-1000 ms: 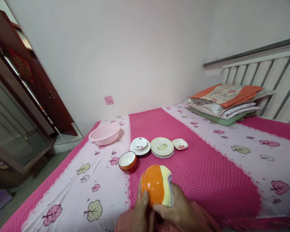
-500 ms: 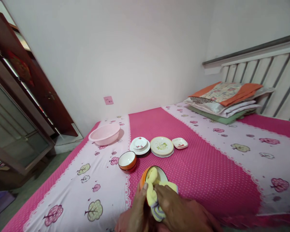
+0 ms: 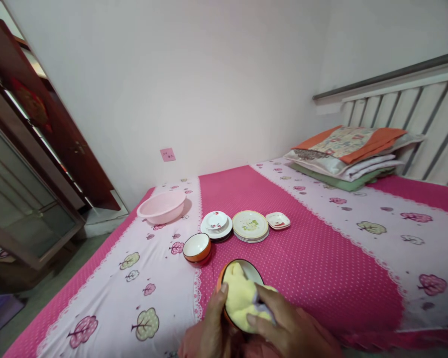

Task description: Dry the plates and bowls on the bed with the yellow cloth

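Observation:
An orange bowl (image 3: 252, 271) with a white inside and dark rim is tilted up close to me, over the pink part of the bedspread. My left hand (image 3: 215, 318) grips its left side, thumb at the rim. A yellow cloth (image 3: 241, 298) with a greyish-purple edge lies bunched inside the bowl and covers much of it. My right hand (image 3: 278, 318) is closed on the cloth at the bowl's right side. Beyond, a stack of orange bowls (image 3: 196, 248) stands to the left, beside white plates with red flowers (image 3: 216, 224).
Cream plates with a green print (image 3: 250, 226) are stacked beside a small squarish dish (image 3: 278, 220). At the back left sits a pink basin (image 3: 162, 208). Folded bedding (image 3: 351, 154) lies at the far right by the headboard (image 3: 414, 124). The bed's left edge drops to the floor.
My right hand has shifted slightly right and opened its grip wider over the cloth. The cloth now spreads across more of the bowl, which has tilted a little.

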`<state>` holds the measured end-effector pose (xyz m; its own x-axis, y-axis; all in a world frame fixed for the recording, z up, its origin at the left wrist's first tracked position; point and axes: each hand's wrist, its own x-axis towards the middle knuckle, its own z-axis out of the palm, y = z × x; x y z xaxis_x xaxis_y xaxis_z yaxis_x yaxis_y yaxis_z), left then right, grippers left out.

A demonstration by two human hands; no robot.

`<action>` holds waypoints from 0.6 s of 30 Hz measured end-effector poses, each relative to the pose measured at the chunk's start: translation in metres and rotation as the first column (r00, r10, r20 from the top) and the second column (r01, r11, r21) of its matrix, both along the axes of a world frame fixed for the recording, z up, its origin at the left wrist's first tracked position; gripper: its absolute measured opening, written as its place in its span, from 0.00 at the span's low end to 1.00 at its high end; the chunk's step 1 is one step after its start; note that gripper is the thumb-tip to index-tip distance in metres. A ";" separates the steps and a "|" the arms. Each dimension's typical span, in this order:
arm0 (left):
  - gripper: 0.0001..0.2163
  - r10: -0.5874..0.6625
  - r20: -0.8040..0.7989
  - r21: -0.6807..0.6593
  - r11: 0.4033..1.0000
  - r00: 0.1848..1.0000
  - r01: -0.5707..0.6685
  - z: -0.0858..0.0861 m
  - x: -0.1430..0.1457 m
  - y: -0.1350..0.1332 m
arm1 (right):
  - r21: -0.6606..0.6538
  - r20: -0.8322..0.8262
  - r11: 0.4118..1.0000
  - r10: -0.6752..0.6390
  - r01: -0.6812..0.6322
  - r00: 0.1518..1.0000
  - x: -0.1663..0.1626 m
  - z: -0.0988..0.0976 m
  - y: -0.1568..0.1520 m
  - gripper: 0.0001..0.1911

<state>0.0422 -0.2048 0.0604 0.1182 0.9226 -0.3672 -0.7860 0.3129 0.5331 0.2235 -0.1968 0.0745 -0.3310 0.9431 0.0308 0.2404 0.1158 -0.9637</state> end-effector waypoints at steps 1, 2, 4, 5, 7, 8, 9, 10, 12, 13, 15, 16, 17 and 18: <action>0.30 -0.005 0.013 0.007 1.000 1.000 0.005 0.002 0.002 0.002 | -0.063 -0.080 0.998 -0.031 0.026 0.996 0.007 -0.002 0.002 0.28; 0.30 0.002 0.028 0.013 1.000 1.000 -0.002 0.003 0.004 0.005 | -0.103 -0.168 0.993 -0.070 0.053 0.983 0.015 -0.004 0.005 0.29; 0.31 0.069 0.052 0.003 0.998 0.996 -0.069 0.003 0.003 0.008 | -0.131 -0.357 0.983 -0.166 0.127 0.919 0.030 -0.006 0.013 0.30; 0.32 0.121 0.056 -0.016 0.993 0.991 -0.120 0.004 0.002 0.009 | -0.144 -0.431 0.977 -0.206 0.158 0.878 0.036 -0.006 0.017 0.30; 0.33 0.208 0.044 -0.055 0.977 0.977 -0.206 0.004 -0.002 0.010 | -0.174 -0.518 0.953 -0.302 0.248 0.800 0.047 -0.002 0.025 0.28; 0.34 0.229 0.034 -0.063 0.972 0.973 -0.227 0.004 -0.004 0.010 | -0.183 -0.530 0.934 -0.357 0.307 0.769 0.051 0.001 0.028 0.27; 0.34 0.236 0.025 -0.065 0.970 0.971 -0.234 0.003 -0.005 0.009 | -0.179 -0.520 0.907 -0.417 0.382 0.745 0.054 0.004 0.031 0.26; 0.33 0.225 0.019 -0.066 0.972 0.974 -0.224 0.003 -0.006 0.008 | -0.157 -0.491 0.875 -0.472 0.459 0.732 0.055 0.006 0.034 0.25; 0.32 0.168 -0.004 -0.082 0.982 0.986 -0.168 0.000 -0.006 0.007 | -0.074 -0.414 0.816 -0.548 0.573 0.727 0.055 0.009 0.038 0.25; 0.32 0.132 -0.026 -0.095 0.986 0.991 -0.134 -0.003 -0.005 0.006 | -0.026 -0.377 0.797 -0.567 0.603 0.732 0.053 0.008 0.040 0.25; 0.32 0.045 -0.082 -0.122 0.991 0.996 -0.055 -0.008 -0.004 0.006 | 0.068 -0.350 0.755 -0.594 0.652 0.725 0.047 0.006 0.040 0.25; 0.32 0.007 -0.111 -0.126 0.992 0.994 -0.021 -0.010 -0.004 0.005 | 0.114 -0.363 0.737 -0.594 0.666 0.718 0.042 0.004 0.040 0.25; 0.31 -0.017 -0.135 -0.120 0.993 0.991 0.001 -0.012 -0.004 0.005 | 0.164 -0.377 0.735 -0.570 0.658 0.730 0.037 0.003 0.038 0.23; 0.30 -0.027 -0.151 -0.099 0.995 0.988 0.012 -0.013 -0.003 0.003 | 0.224 -0.382 0.756 -0.512 0.615 0.769 0.032 0.003 0.036 0.21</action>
